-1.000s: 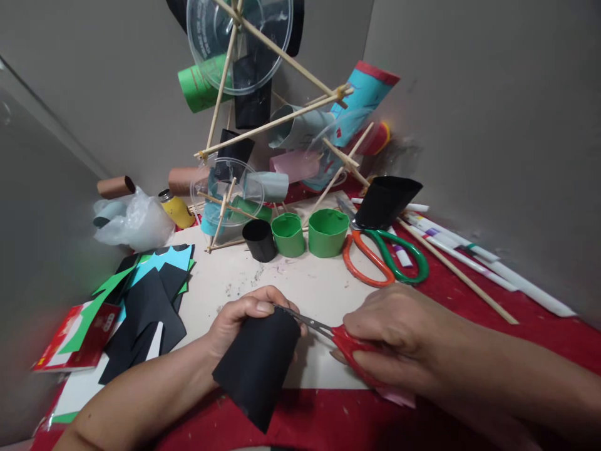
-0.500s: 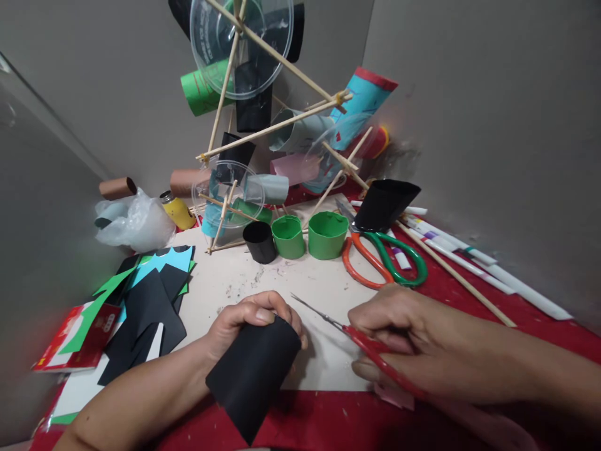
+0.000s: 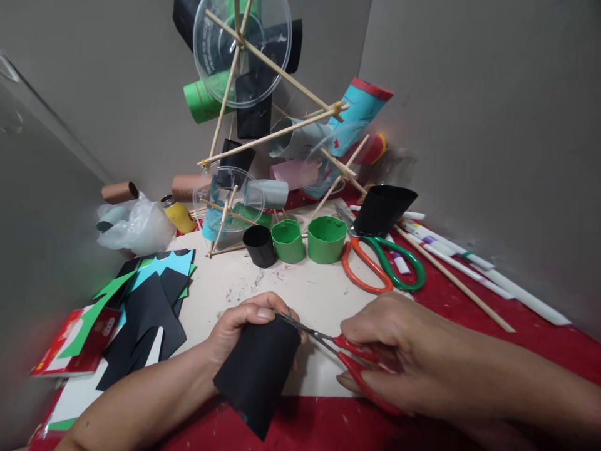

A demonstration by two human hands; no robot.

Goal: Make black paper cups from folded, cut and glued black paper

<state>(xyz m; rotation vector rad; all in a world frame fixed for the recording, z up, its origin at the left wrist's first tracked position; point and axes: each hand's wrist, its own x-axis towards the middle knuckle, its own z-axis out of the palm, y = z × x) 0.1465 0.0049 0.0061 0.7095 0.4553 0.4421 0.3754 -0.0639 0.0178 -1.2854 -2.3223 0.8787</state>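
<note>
A black paper tube [image 3: 258, 373] is gripped near its upper rim by my left hand [image 3: 248, 319], thumb outside and fingers around the far side. My right hand [image 3: 389, 351] holds small scissors with red handles [image 3: 354, 358]. Their blades are parted and reach the tube's upper rim, close to my left thumb; whether paper lies between them I cannot tell. Beyond my hands stand a short black paper cup [image 3: 260, 246] and two green paper cups, one smaller [image 3: 288, 242] and one larger [image 3: 327, 240].
Large scissors with orange and green handles [image 3: 369, 266] lie at right, beside white rolled sticks [image 3: 488, 275]. Stick frames with a clear plastic disc [image 3: 241, 56] and paper tubes rise behind. Paper scraps [image 3: 150, 307], a yellow bottle [image 3: 178, 215] and a plastic bag [image 3: 138, 225] sit left.
My right hand has brought the red-handled scissors leftward to the tube's rim, and their blades have parted. The black tube has shifted slightly in my left hand.
</note>
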